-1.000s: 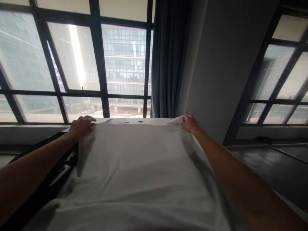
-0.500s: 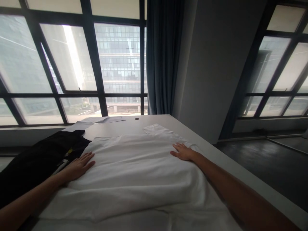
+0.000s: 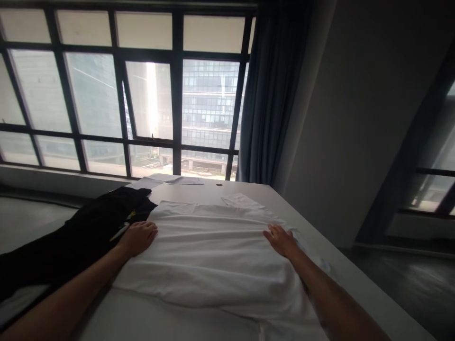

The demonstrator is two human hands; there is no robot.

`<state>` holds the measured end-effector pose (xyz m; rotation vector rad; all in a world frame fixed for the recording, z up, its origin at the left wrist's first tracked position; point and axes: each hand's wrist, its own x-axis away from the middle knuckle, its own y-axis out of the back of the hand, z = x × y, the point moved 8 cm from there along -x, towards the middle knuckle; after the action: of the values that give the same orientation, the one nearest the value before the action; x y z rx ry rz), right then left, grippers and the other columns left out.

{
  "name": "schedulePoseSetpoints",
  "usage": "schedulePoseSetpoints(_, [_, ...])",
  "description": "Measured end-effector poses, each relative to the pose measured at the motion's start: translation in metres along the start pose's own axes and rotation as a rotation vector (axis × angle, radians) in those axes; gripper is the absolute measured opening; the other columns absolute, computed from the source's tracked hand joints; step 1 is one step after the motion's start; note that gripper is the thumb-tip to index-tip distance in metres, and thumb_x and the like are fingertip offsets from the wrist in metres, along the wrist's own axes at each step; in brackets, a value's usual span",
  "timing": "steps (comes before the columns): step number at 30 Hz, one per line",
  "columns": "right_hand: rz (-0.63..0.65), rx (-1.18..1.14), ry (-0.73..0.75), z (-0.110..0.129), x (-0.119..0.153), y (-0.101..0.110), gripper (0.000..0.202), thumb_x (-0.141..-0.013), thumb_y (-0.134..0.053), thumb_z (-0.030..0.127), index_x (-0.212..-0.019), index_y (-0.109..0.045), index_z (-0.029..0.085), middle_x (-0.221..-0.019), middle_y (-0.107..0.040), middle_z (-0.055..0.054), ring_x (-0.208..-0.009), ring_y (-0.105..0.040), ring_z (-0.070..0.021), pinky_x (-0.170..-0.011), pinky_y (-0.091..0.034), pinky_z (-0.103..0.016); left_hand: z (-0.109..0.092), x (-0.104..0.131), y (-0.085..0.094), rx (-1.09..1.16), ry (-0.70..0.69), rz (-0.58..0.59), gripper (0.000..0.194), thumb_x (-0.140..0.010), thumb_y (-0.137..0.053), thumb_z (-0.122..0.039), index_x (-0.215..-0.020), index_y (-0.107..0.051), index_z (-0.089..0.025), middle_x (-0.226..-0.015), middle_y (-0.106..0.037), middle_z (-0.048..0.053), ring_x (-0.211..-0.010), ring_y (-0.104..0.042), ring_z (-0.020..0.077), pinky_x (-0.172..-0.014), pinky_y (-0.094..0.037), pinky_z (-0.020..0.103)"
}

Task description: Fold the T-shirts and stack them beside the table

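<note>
A white cloth garment [image 3: 209, 255] is spread over the white table, with long creases running between my hands. My left hand [image 3: 140, 237] rests palm down on its left side, beside the black cloth [image 3: 110, 208]; the fingers are slightly bent and close together, the thumb hard to see. On the garment's right side lies my right hand [image 3: 280, 240], its thumb apart from the bent fingers. Neither hand visibly lifts the fabric. A small white folded piece [image 3: 243, 201] shows beyond the garment's far right part.
The table's [image 3: 192, 193] right edge runs diagonally toward the lower right. Thin white sheets [image 3: 156, 181] lie at its far left. Behind stand large windows, a blue curtain [image 3: 268, 109] and a grey pillar [image 3: 330, 142].
The view has turned left. Both hands have slid forward a little on the garment, and their fingers are less spread. The garment's near edge appears farther up the picture.
</note>
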<state>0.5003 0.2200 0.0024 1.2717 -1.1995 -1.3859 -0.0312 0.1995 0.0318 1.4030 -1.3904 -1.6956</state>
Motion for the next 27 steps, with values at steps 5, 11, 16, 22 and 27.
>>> schedulePoseSetpoints(5, [-0.226, 0.0, 0.186, 0.017, 0.06, 0.043, 0.039, -0.094, -0.041, 0.031, -0.119, -0.066, 0.016, -0.123, -0.067, -0.014, -0.116, -0.059, -0.0271, -0.108, -0.034, -0.042, -0.016, 0.062, 0.025, 0.207, -0.178, 0.136, 0.036, -0.093, -0.046, -0.042, -0.105, -0.073, -0.022, -0.119, -0.072, 0.011, -0.109, -0.066, 0.0235, -0.098, -0.05, 0.033])
schedulePoseSetpoints(11, [-0.089, -0.212, 0.105, -0.026, 0.152, 0.049, 0.026, -0.08, -0.053, 0.035, -0.086, -0.074, 0.021, -0.097, -0.074, -0.008, -0.092, -0.067, -0.0238, -0.085, -0.049, -0.031, 0.008, 0.11, 0.047, 0.398, -0.233, 0.391, 0.046, -0.081, -0.06, -0.039, -0.125, -0.067, -0.025, -0.137, -0.063, 0.008, -0.125, -0.059, 0.0262, -0.109, -0.044, 0.036])
schedulePoseSetpoints(16, [-0.17, -0.305, -0.143, -0.093, 0.203, 0.057, 0.027, -0.063, -0.058, 0.029, -0.081, -0.076, 0.022, -0.097, -0.076, -0.009, -0.093, -0.069, -0.0288, -0.087, -0.052, -0.036, 0.013, 0.12, 0.056, 0.461, -0.262, 0.505, 0.042, -0.08, -0.052, -0.025, -0.118, -0.07, -0.025, -0.144, -0.057, 0.007, -0.136, -0.049, 0.0258, -0.115, -0.036, 0.039])
schedulePoseSetpoints(22, [0.004, -0.501, -0.141, -0.116, 0.23, 0.047, 0.063, -0.053, -0.074, 0.043, -0.112, -0.076, 0.021, -0.129, -0.066, -0.016, -0.123, -0.058, -0.0377, -0.106, -0.045, -0.044, 0.031, 0.125, 0.042, 0.554, -0.252, 0.5, 0.039, -0.081, -0.049, -0.024, -0.113, -0.072, -0.025, -0.152, -0.049, 0.006, -0.142, -0.04, 0.0266, -0.117, -0.031, 0.042])
schedulePoseSetpoints(27, [0.142, -0.517, -0.036, -0.078, 0.238, 0.06, 0.074, -0.054, -0.079, 0.052, -0.123, -0.071, 0.026, -0.153, -0.042, -0.011, -0.142, -0.036, -0.0367, -0.116, -0.031, -0.045, 0.02, 0.125, 0.045, 0.547, -0.259, 0.461, 0.031, -0.083, -0.059, -0.043, -0.101, -0.077, -0.024, -0.151, -0.05, 0.009, -0.138, -0.046, 0.0317, -0.115, -0.035, 0.043])
